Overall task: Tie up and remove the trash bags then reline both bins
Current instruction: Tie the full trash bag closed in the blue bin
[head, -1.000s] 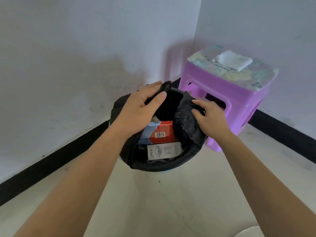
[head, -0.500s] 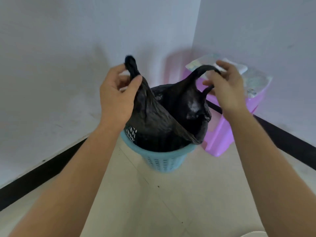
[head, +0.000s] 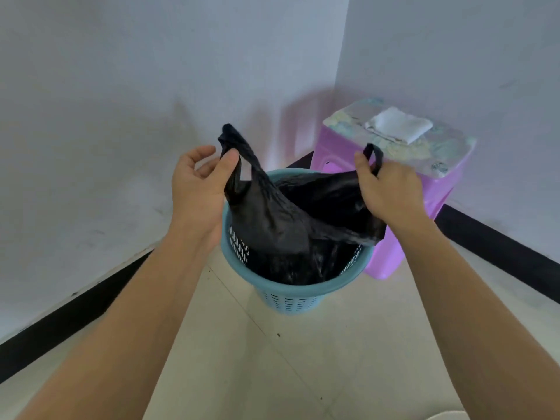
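- Your left hand (head: 197, 192) pinched the left handle (head: 233, 140) of the black trash bag (head: 272, 222). The thumb pressed on the front of the handle and the fingers curled behind it, palm turned toward the camera.
- Your right hand (head: 391, 192) was seen from the back. Its fingers were clenched round the bag's right handle (head: 374, 154), and a loop of that handle stood up above the knuckles.
- The bag was stretched between your two hands above the blue bin (head: 291, 295). Its upper part was raised clear of the rim, while its lower part hung inside the bin. The contents were hidden by the black film.
- The bin, a slotted plastic basket, stood upright on the tiled floor (head: 303, 359) in the corner of the room, just beside the purple stool (head: 339, 159).
- The stool stood against the right wall. A folded white cloth (head: 400, 125) lay on its patterned top.
- A black baseboard (head: 75, 304) ran along the foot of both walls.
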### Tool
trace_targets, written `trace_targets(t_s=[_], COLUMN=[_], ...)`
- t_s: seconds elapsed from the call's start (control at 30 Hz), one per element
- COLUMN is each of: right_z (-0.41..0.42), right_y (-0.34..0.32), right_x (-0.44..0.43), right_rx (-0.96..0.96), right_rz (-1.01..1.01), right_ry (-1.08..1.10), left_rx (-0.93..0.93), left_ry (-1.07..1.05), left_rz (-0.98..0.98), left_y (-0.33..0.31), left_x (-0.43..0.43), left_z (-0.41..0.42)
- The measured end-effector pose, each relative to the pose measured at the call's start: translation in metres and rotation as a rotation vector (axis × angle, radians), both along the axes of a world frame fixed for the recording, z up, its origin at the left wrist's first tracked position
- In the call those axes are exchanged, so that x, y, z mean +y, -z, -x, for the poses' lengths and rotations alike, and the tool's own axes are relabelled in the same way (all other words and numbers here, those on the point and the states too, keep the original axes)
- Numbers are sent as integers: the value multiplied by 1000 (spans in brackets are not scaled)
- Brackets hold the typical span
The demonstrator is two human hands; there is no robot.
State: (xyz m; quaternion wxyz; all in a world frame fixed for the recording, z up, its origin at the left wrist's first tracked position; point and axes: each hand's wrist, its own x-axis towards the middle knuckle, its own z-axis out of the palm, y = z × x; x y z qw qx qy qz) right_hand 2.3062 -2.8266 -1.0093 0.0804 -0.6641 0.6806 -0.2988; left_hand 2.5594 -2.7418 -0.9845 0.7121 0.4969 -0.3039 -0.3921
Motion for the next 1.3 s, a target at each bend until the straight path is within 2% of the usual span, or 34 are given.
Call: trace_targets(t_s=[0.17, 0.2, 0.23, 0.33, 0.37, 0.4, 0.47, 0.53, 0.57, 0.63, 0.7, 0.77, 0.87, 0.9, 0.97, 1.03, 1.1, 1.2, 1.3], right_z=[-27, -28, -27, -15, -11, -8, -3, 0, 2, 8, 15, 19, 14, 10, 1, -6, -7, -8, -20], right_y=[-73, -80, -84, -76, -69, -57, -29, 5, 21, 51, 69, 75, 70, 65, 54, 48, 42, 35, 22], right_x=[-16, -18, -18, -11, -7, -2, 8, 17, 23, 32, 35, 31, 18, 15, 14, 10, 5, 0, -1], right_rx=[-536, -529, -439, 8, 52, 9, -286, -637, -763, -879, -828, -690, -498, -494, -628, -765, -730, -492, -370], right_rz=[-88, -80, -38, 320, 456, 542, 497, 300, 201, 32, -82, -163, -133, -98, -61, -100, -196, -298, -204], right_ry=[-157, -186, -195, -77, -38, -15, -25, -59, -54, 7, 43, -20, -115, -112, -114, -160, -227, -365, -381], left_rx=[-84, -116, -147, -250, -298, -349, -425, -460, -472, -470, -427, -373, -409, -480, -660, -741, -680, -527, -298], left_ry=[-26, -35, -45, -111, -152, -195, -252, -244, -243, -257, -267, -246, -160, -148, -159, -146, -128, -90, -25], left_rz=[99, 113, 119, 84, 60, 32, -23, -80, -112, -169, -217, -302, -439, -475, -507, -426, -292, -225, -165], left_y=[-52, -58, -62, -59, -53, -44, -21, 4, 16, 36, 51, 57, 55, 52, 45, 41, 33, 23, 14], left_x=[-19, -21, -22, -21, -19, -16, -9, 0, 4, 11, 13, 7, -12, -18, -27, -31, -29, -27, -30], left_z=[3, 1, -1, -7, -5, -2, 11, 28, 38, 53, 62, 64, 58, 55, 47, 41, 37, 30, 26])
